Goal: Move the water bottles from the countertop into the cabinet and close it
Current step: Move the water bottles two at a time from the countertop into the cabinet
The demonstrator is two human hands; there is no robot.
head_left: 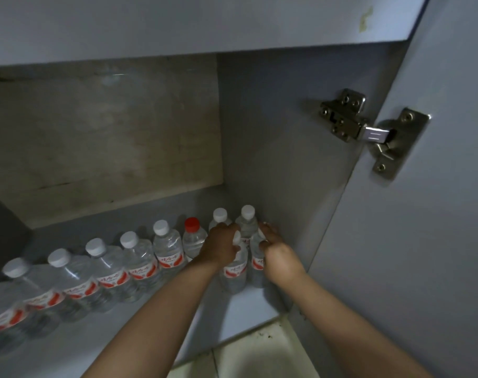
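Inside the open cabinet [273, 132], several clear water bottles with red labels and white caps stand in a row [109, 271] along the shelf floor, one with a red cap [192, 225]. My left hand [221, 248] grips the neck of a bottle [235, 276] at the right end. My right hand [276, 253] grips the bottle beside it [256, 266], close to the right wall. Two more white-capped bottles [247, 214] stand just behind them.
The cabinet door [423, 214] hangs open on the right on a metal hinge [368, 132]. A dark object [3, 227] sits at the left inside the cabinet. Pale floor tiles [259, 358] lie below the shelf edge.
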